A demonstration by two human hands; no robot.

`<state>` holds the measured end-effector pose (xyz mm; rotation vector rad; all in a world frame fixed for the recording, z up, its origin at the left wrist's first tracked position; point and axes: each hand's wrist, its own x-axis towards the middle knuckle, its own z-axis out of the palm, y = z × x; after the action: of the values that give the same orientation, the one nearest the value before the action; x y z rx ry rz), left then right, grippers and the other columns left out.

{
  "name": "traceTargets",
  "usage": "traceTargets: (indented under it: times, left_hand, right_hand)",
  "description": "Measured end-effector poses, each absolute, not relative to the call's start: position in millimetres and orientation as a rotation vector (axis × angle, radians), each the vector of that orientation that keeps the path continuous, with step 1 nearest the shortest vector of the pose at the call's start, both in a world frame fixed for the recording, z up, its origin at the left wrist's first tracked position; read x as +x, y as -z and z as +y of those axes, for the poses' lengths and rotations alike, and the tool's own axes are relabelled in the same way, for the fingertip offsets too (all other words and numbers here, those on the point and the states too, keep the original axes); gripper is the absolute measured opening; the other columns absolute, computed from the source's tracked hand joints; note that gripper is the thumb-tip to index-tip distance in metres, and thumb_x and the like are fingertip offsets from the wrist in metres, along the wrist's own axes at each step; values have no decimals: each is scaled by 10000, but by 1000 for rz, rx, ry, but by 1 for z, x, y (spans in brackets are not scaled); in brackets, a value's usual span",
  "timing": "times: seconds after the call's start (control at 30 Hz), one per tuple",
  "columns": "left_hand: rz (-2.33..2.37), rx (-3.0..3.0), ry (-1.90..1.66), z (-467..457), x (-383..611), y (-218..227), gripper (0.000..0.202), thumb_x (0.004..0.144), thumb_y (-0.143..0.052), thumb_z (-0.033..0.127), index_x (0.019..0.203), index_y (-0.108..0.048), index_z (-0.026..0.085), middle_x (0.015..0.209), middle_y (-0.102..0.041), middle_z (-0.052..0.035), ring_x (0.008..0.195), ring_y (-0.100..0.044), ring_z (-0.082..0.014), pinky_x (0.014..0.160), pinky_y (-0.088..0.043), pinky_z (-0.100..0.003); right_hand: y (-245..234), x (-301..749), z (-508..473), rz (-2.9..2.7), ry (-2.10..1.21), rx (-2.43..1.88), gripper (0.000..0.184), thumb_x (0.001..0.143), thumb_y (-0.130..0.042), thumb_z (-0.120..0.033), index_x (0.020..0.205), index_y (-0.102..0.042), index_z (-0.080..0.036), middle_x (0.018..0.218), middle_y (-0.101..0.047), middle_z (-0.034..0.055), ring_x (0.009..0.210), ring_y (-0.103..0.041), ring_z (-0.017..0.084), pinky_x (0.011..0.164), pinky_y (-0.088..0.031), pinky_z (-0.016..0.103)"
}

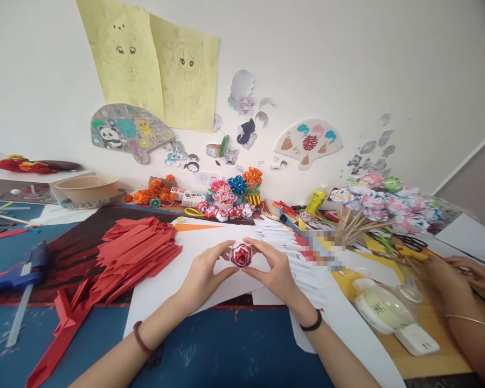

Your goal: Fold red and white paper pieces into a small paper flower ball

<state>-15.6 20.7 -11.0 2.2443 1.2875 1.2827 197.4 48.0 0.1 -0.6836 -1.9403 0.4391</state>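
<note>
Head camera: closest to us is the dark blue tabletop [242,353], with two bare forearms coming in over it, a stretchy dark band on each wrist. Left hand [204,275] and right hand [277,268] meet in the middle, and they share one small round red-and-white folded-paper flower [241,255], which looks to be held up over some large flat white paper sheets [156,280]. Both sets of fingers are gripping it lightly, index fingers at the upper sides and thumbs underneath, with the open red centre facing us

Handling-wise, I'd guess it weighs next to nothing: fairly crisp paper, not very slippery, but easy to crush. I'd pinch the outer rim from both sides like this and keep off the petal tips

Just beyond, on the left, there's a fanned pile of folded red paper strips [137,256], with a blue glue gun [32,269] lying past its left side. Over to the right are pleated white paper strips [281,237]. Farther back sits a row of similar red-and-white paper flowers [222,214], then a white wall [347,54] with cartoon cutouts stuck on it
</note>
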Motion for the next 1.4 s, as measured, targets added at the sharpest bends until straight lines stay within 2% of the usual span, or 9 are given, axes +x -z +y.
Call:
traceTargets:
  times: [0.2, 0.43, 0.6, 0.77, 0.83, 0.9, 1.1, 1.3, 1.4]
  left_hand:
    - [1291, 2247, -1322, 21, -16, 12, 516, 843, -721, 311, 1303, -493, 257, 1018, -672, -14, 883, -633, -166, 839, -532, -322]
    - [1226, 2330, -1348, 20, -16, 13, 474, 860, -697, 344, 1281, -507, 241, 1061, -683, -34, 907, -654, -170, 854, -546, -319]
    - [1229, 2348, -1359, 20, -16, 12, 438, 862, -695, 345, 1246, -524, 221, 1019, -685, -28, 886, -654, -162, 835, -549, -305]
    - [1305, 2329, -1371, 21, -17, 11, 451, 851, -710, 341, 1244, -519, 228, 994, -684, -17, 867, -650, -162, 819, -553, -308]
    - [1322, 2338, -1360, 21, -17, 11, 454, 859, -701, 339, 1257, -509, 235, 1010, -682, -19, 880, -650, -166, 829, -554, -314]
    - [1329, 2350, -1334, 21, -17, 12, 467, 870, -686, 334, 1282, -489, 240, 1063, -677, -31, 916, -652, -176, 851, -552, -326]
    - [1391, 2347, -1273, 19, -12, 14, 595, 837, -716, 369, 1343, -431, 238, 1238, -635, -87, 1037, -643, -230, 907, -539, -381]
    - [1438, 2322, -1293, 15, -5, 9, 416, 894, -632, 385, 1260, -514, 225, 1096, -670, -78, 959, -654, -221, 841, -540, -357]
    - [1451, 2309, -1320, 15, -5, 8, 399, 892, -628, 366, 1252, -523, 228, 1066, -675, -68, 921, -658, -206, 819, -541, -338]
  right_hand:
    - [-2, 197, 48, -1941, -413, -649, 512, 770, -806, -274, 1256, -647, -256, 1233, -681, 77, 1128, -640, 252, 1008, -505, 386]
    - [-1, 196, 50, -1907, -503, -630, 469, 711, -849, -292, 1153, -700, -249, 1099, -713, 73, 913, -685, 225, 861, -563, 361]
    - [-2, 195, 49, -1882, -567, -636, 450, 710, -851, -284, 1135, -708, -247, 1104, -710, 71, 903, -680, 216, 865, -562, 357]
    - [6, 197, 54, -1809, -903, -668, 554, 746, -823, -330, 1261, -633, -253, 1224, -673, 83, 988, -681, 226, 932, -559, 391]
    - [10, 197, 57, -1743, -1033, -714, 472, 799, -770, -365, 1233, -651, -226, 1139, -711, 89, 961, -696, 225, 903, -577, 400]
    - [14, 197, 58, -1683, -1083, -778, 428, 789, -772, -379, 1167, -686, -195, 1033, -741, 90, 905, -710, 225, 861, -597, 401]
    - [16, 192, 57, -1644, -1099, -816, 441, 734, -815, -367, 1114, -709, -171, 1020, -758, 100, 884, -730, 235, 856, -607, 411]
    - [16, 189, 54, -1736, -1004, -785, 395, 797, -754, -373, 1132, -714, -167, 983, -772, 102, 862, -748, 253, 834, -623, 438]
    - [16, 188, 51, -1795, -902, -762, 361, 844, -701, -338, 1166, -704, -175, 1007, -769, 103, 852, -753, 255, 824, -630, 441]
